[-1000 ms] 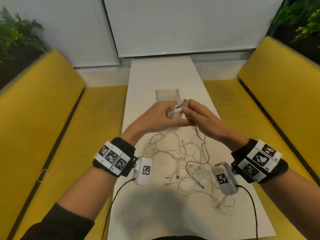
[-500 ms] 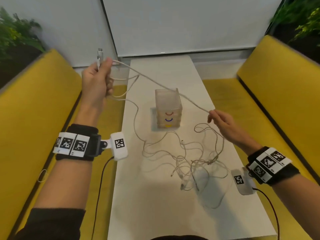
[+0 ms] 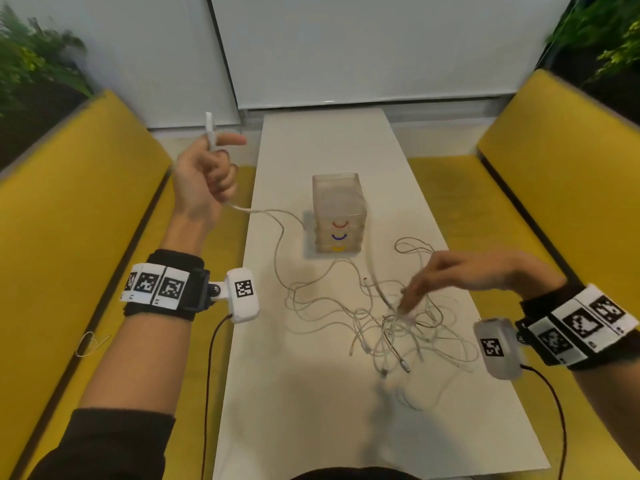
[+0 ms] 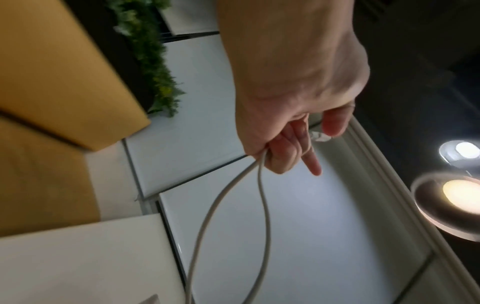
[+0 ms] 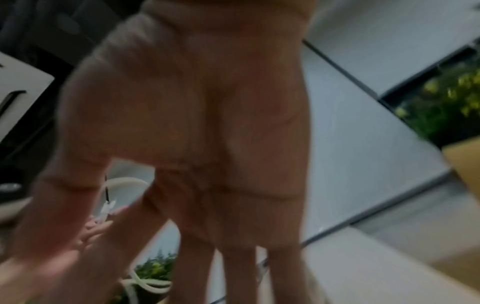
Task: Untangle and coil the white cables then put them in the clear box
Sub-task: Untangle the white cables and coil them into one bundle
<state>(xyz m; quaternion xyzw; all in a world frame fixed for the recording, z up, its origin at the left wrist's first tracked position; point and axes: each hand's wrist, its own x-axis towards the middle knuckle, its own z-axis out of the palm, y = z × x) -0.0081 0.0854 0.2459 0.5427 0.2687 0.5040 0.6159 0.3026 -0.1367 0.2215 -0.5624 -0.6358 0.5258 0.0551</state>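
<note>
Head view: the left hand (image 3: 202,178) is raised off the left edge of the tabletop (image 3: 304,393), wrist bent back, fingers curled round one white cable (image 3: 263,212) with its connector end (image 3: 210,128) standing upright above the fist. From this grip the cable runs down and to the right, passes just in front of the clear box (image 3: 339,213) and goes into the tangle of white cables (image 3: 388,323), which lies on the tabletop nearer the person and to the right of the box. So the held cable's long axis slants from upper left to lower right, and the knot it must come out of lies well apart from the left hand but directly under the right hand (image 3: 464,275). The right hand reaches in from the right, palm down, fingers pointing down-left into the tangle; it is blurred, and whether its fingertips pinch a strand cannot be told. It is plainly the nearer hand for freeing the strand.

Left wrist view: the left hand (image 4: 293,98) closes on the cable, and two strands (image 4: 233,205) hang from the fist as a loop, which suggests a first coil turn is held.

Right wrist view: the right hand (image 5: 197,133) fills the picture, heavily blurred, fingers extended downward and apparently loose; pale cable loops (image 5: 145,284) show beyond them, probably not gripped.
</note>
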